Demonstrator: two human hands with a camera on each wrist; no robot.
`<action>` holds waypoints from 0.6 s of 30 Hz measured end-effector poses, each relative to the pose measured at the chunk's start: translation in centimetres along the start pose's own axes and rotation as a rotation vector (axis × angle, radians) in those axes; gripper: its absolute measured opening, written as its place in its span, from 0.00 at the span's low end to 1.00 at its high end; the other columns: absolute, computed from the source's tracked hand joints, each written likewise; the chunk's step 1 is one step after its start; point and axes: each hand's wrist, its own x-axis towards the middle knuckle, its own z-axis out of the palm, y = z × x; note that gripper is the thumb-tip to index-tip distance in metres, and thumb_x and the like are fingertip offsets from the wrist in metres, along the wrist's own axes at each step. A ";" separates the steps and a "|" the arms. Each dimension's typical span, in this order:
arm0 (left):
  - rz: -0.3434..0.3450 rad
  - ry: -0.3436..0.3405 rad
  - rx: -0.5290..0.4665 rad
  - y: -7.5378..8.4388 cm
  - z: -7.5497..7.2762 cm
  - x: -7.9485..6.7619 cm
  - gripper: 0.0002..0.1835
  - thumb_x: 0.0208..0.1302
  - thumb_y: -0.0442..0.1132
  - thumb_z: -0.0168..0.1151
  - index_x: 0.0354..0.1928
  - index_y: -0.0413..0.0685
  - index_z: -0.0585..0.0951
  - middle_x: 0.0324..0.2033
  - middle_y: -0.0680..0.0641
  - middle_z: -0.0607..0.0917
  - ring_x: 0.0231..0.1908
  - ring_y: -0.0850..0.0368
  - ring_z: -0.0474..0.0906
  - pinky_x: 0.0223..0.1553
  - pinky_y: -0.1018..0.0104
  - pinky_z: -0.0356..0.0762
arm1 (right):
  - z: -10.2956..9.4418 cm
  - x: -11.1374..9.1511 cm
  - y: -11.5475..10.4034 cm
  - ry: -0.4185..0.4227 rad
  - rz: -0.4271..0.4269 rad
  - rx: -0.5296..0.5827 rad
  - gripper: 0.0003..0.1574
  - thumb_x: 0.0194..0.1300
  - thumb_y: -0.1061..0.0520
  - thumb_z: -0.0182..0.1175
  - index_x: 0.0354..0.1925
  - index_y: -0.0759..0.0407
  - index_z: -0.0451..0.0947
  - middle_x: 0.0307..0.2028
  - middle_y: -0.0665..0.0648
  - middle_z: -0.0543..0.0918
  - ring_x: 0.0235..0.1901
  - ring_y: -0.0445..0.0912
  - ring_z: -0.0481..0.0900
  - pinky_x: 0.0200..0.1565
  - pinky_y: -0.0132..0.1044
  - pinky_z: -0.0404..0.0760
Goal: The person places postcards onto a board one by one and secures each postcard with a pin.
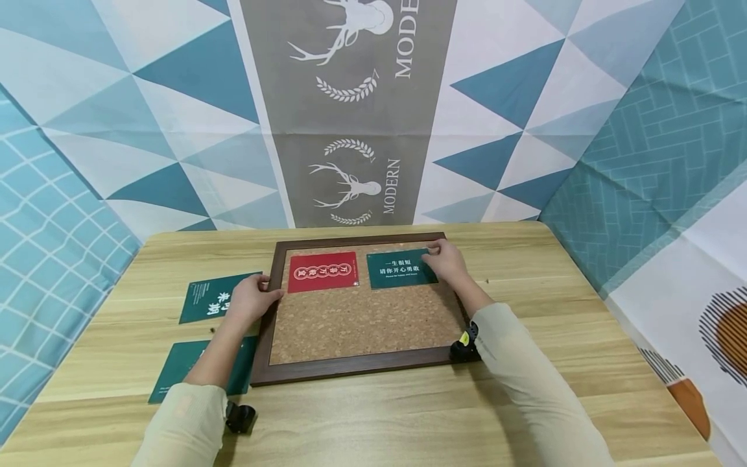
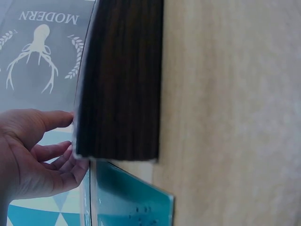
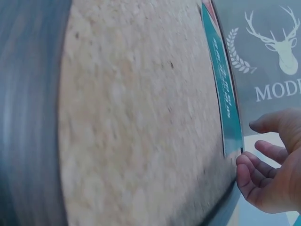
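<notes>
Corkboard [image 1: 362,327] in grip of left hand [image 1: 249,302] at left rail [image 1: 266,337]; green card [image 1: 400,277] just left of right hand [image 1: 448,261], touched near corner, cannot tell if pinched; red card [image 1: 323,281] between hands.

Booth-like space: creased patterned drapes [image 1: 496,91], table [image 1: 362,421]

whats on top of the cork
A red card and a green card. The cork beneath both is covered, and the right hand hides part of the green card.
</notes>
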 end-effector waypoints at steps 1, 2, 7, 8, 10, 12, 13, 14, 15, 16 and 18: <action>-0.001 0.000 0.000 0.0 0.0 0.0 0.32 0.63 0.43 0.59 0.62 0.29 0.65 0.52 0.30 0.73 0.49 0.39 0.72 0.51 0.47 0.74 | -0.2 0.0 0.1 0.006 0.001 -0.001 0.26 0.68 0.52 0.52 0.60 0.62 0.67 0.56 0.65 0.74 0.52 0.58 0.74 0.48 0.50 0.76; -0.002 -0.001 0.000 0.1 0.0 0.0 0.32 0.63 0.43 0.59 0.62 0.29 0.65 0.53 0.29 0.73 0.49 0.39 0.72 0.51 0.47 0.74 | -0.5 -0.1 0.1 0.014 0.001 0.000 0.25 0.68 0.52 0.51 0.60 0.62 0.68 0.55 0.65 0.75 0.52 0.58 0.74 0.48 0.50 0.76; -0.003 -0.001 0.005 0.0 0.0 -0.2 0.32 0.63 0.43 0.59 0.63 0.29 0.65 0.53 0.29 0.73 0.50 0.38 0.72 0.52 0.46 0.74 | -1.6 -0.4 0.5 0.054 0.004 -0.011 0.24 0.69 0.51 0.51 0.56 0.64 0.71 0.52 0.66 0.75 0.48 0.57 0.74 0.44 0.47 0.76; -0.002 -0.001 0.005 0.0 0.0 -0.2 0.32 0.63 0.43 0.58 0.63 0.29 0.65 0.54 0.29 0.73 0.50 0.38 0.72 0.52 0.46 0.74 | -1.8 -0.4 0.6 0.060 0.006 -0.012 0.23 0.68 0.52 0.52 0.56 0.64 0.72 0.51 0.66 0.75 0.46 0.56 0.75 0.42 0.46 0.76; 0.000 0.000 0.005 0.0 0.0 -0.2 0.32 0.63 0.43 0.59 0.63 0.29 0.65 0.53 0.29 0.73 0.50 0.38 0.72 0.51 0.46 0.74 | -2.3 -0.5 0.9 0.065 0.016 -0.021 0.23 0.68 0.52 0.52 0.56 0.63 0.72 0.51 0.66 0.75 0.44 0.56 0.75 0.39 0.43 0.76; 0.000 0.000 0.002 0.0 0.0 -0.2 0.32 0.63 0.43 0.59 0.63 0.29 0.64 0.53 0.29 0.73 0.50 0.38 0.72 0.51 0.46 0.74 | -2.8 -0.6 1.2 0.066 0.028 -0.021 0.23 0.68 0.52 0.51 0.57 0.62 0.71 0.51 0.66 0.75 0.43 0.55 0.75 0.36 0.41 0.75; -0.001 0.001 0.001 0.0 0.1 -0.2 0.32 0.63 0.43 0.59 0.63 0.29 0.64 0.53 0.29 0.73 0.49 0.38 0.72 0.51 0.47 0.74 | -3.1 -0.6 1.3 0.065 0.030 -0.023 0.24 0.69 0.52 0.51 0.58 0.62 0.70 0.51 0.66 0.75 0.43 0.55 0.75 0.35 0.39 0.75; -0.002 0.001 0.001 0.1 0.1 -0.1 0.32 0.63 0.43 0.59 0.63 0.29 0.64 0.53 0.29 0.73 0.49 0.38 0.72 0.51 0.47 0.74 | -3.3 -0.7 1.5 0.063 0.033 -0.019 0.25 0.69 0.52 0.51 0.59 0.62 0.70 0.52 0.66 0.74 0.42 0.55 0.75 0.34 0.39 0.74; -0.002 0.000 0.001 0.1 0.1 -0.1 0.32 0.63 0.43 0.59 0.63 0.29 0.64 0.53 0.29 0.73 0.50 0.38 0.72 0.51 0.47 0.74 | -3.6 -0.8 1.6 0.060 0.036 -0.015 0.25 0.69 0.52 0.50 0.60 0.62 0.69 0.51 0.67 0.74 0.41 0.55 0.75 0.33 0.39 0.74; -0.001 0.000 0.002 0.1 0.1 -0.1 0.32 0.63 0.43 0.59 0.63 0.29 0.64 0.53 0.29 0.73 0.50 0.38 0.71 0.51 0.46 0.74 | -3.8 -0.9 1.8 0.059 0.037 -0.009 0.26 0.69 0.52 0.50 0.61 0.62 0.68 0.52 0.67 0.74 0.41 0.55 0.75 0.33 0.39 0.73; 0.001 0.000 0.004 0.1 0.1 -0.1 0.32 0.63 0.43 0.58 0.63 0.29 0.64 0.53 0.29 0.72 0.50 0.38 0.71 0.51 0.46 0.74 | -4.3 -1.0 2.1 0.059 0.032 -0.003 0.26 0.69 0.52 0.50 0.60 0.62 0.69 0.52 0.67 0.74 0.41 0.55 0.74 0.33 0.39 0.72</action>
